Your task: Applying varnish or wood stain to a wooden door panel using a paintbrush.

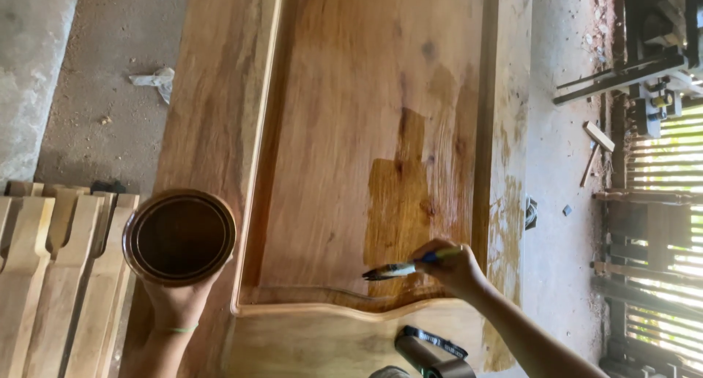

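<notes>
My left hand (178, 303) holds up a round open can (180, 236) of dark brown liquid at the lower left. A paintbrush (401, 269) with a blue handle sits in the grip of my right hand (452, 265), its bristles pointing left over the recessed panel of a large wooden door (344, 114). Just above the brush, a wet, darker patch (410, 195) of finish covers part of the panel. The panel's curved lower edge (344, 305) lies right below the brush.
Carved pale wooden pieces (51, 275) are stacked at the lower left. A concrete floor (564, 166) runs along the right, with wood scraps (597, 140) and a machine (652, 49) beyond. A crumpled white scrap (157, 80) lies on the dirt floor, upper left. A dark strap (432, 345) rests at the bottom.
</notes>
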